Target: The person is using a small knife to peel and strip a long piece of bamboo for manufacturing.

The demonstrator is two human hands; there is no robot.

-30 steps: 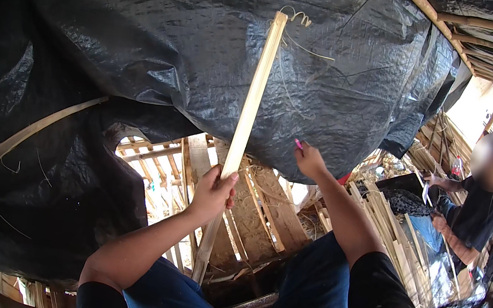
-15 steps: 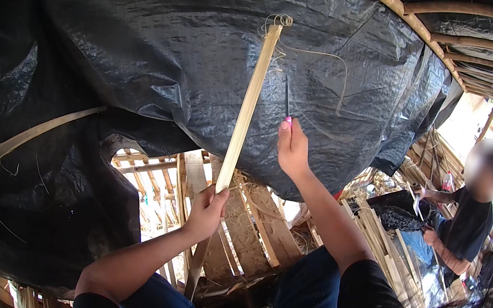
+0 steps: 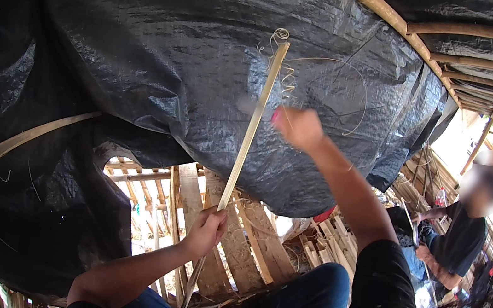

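My left hand [image 3: 205, 232] is closed around a long, pale bamboo strip [image 3: 249, 138], which stands tilted up and away from me. Thin curled shavings [image 3: 281, 34] cling to its upper end, and a long fine fibre loops off to the right. To the right of the strip, my right hand [image 3: 302, 129] is closed on a knife with a pink handle [image 3: 276, 116]. Motion smears that hand, and the blade is only a faint blur near the strip; I cannot tell whether it touches. The strip's lower end runs down below my left hand.
A black plastic sheet [image 3: 150, 31] hangs in front, under a bamboo pole [image 3: 383, 9]. Below are wooden slats [image 3: 264, 246] with gaps. At the right sits a person [image 3: 463, 240] in a dark shirt, handling a strip, beside piled bamboo strips [image 3: 335, 240].
My right hand has swung the knife downward and left, toward the strip. The strip has turned to show a narrower side, and its top has shifted right and lower. My left hand still grips it.
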